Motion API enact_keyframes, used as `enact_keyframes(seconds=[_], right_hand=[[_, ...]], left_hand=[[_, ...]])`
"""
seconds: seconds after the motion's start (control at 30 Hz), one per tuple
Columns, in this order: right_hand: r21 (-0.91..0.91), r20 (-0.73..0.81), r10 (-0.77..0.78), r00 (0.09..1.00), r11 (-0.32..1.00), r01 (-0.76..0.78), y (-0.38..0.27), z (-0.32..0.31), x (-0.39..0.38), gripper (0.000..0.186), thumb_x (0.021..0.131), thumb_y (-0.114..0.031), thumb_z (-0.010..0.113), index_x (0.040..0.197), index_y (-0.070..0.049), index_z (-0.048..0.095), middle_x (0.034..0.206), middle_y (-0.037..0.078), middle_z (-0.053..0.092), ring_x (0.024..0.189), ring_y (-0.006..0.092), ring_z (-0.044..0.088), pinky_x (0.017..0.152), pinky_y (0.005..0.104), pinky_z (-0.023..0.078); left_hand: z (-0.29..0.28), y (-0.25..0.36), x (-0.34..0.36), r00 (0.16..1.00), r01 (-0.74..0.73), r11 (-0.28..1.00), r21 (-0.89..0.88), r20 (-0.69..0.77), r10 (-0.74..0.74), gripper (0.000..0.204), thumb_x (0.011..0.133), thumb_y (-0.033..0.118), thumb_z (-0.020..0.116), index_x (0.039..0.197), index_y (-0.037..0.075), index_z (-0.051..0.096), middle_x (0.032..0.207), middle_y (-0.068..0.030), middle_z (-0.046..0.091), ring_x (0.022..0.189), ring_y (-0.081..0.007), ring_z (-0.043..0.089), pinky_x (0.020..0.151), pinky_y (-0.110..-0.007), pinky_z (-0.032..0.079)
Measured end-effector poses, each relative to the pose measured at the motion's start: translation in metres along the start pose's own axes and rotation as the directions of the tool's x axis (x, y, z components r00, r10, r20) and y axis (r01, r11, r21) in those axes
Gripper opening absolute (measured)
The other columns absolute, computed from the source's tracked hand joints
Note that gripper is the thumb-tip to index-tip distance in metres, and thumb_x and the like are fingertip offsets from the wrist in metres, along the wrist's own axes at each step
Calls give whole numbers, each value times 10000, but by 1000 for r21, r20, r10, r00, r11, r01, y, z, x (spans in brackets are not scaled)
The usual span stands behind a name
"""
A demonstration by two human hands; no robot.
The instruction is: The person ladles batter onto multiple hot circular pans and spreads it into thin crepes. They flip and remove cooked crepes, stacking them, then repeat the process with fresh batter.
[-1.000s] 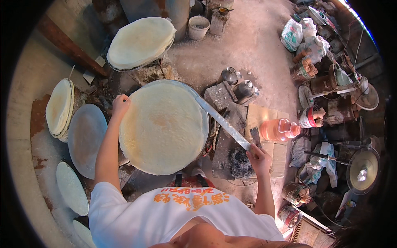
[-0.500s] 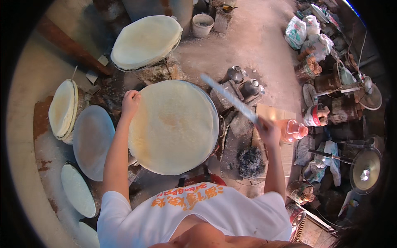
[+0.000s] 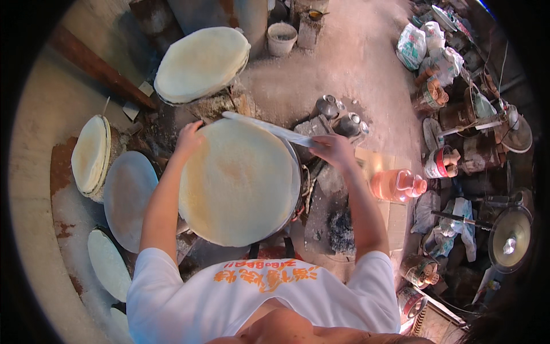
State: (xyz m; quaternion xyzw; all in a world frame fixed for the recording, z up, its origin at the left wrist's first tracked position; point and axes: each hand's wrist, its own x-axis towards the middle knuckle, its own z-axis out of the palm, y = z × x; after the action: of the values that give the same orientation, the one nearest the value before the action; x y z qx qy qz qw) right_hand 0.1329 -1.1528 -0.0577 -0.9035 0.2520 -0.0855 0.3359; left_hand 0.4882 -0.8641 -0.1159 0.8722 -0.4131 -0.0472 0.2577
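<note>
In front of me a large, round, pale yellow pancake (image 3: 238, 183), browned in patches, covers most of a round griddle (image 3: 295, 198). My left hand (image 3: 190, 137) is at its far left edge, fingers curled closed on the rim; the fingertips are partly hidden. My right hand (image 3: 335, 150) grips one end of a long, flat, whitish scraper (image 3: 269, 129). The blade reaches leftward along the pancake's far right edge, its tip near the far rim. How far it goes beneath the sheet is hard to see.
A stack of pale pancakes (image 3: 200, 64) stands beyond the griddle. At left are another stack (image 3: 90, 155) and a grey round plate (image 3: 132, 200). To the right lie a pink bottle (image 3: 398, 184) on cardboard, metal bottles (image 3: 348, 125), a black brush-like clump (image 3: 342, 229) and piled clutter.
My right hand has moved left and away from me, bringing the scraper from the air onto the pancake's far edge. My left hand has shifted slightly along the rim.
</note>
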Motion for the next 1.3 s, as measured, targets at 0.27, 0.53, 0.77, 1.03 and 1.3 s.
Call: enact_keyframes(seconds=[0.27,0.53,0.77,1.03,1.3], right_hand=[[77,28,80,996,994,-82,-42,74,93,522,650,-386,754,1050,-66,652,878,149,665,847,286,643,735,379,497],[66,93,-51,994,997,45,-72,102,124,464,663,-252,703,1106,-131,638,958,128,671,897,285,643,780,366,502],[-32,112,-18,994,999,22,-73,118,140,275,701,-270,652,878,-61,665,797,182,644,777,349,623,700,417,488],[72,88,-116,989,991,110,-92,87,120,257,705,-225,625,887,-48,665,813,178,645,777,343,625,705,414,496],[375,-141,174,975,920,-110,-50,37,32,202,803,-217,629,839,-19,636,687,110,602,624,170,554,606,313,446]], left_hand=[[2,16,4,997,-16,999,-34,80,19,317,763,55,593,1079,44,618,1127,-123,575,1076,-306,522,937,-392,420],[-2,33,2,996,-87,994,63,-12,88,365,744,54,588,1106,84,624,1117,-116,569,1081,-312,501,943,-405,412],[12,53,28,940,-299,952,59,191,283,476,749,75,572,1224,108,557,1150,-112,576,1128,-296,484,985,-385,393],[13,43,42,944,-254,962,-104,189,270,324,705,143,670,1021,83,624,931,-114,593,936,-295,572,825,-377,460],[-7,40,52,907,-159,958,-237,349,237,224,659,187,724,740,22,594,701,-77,554,681,-193,553,620,-316,434]])
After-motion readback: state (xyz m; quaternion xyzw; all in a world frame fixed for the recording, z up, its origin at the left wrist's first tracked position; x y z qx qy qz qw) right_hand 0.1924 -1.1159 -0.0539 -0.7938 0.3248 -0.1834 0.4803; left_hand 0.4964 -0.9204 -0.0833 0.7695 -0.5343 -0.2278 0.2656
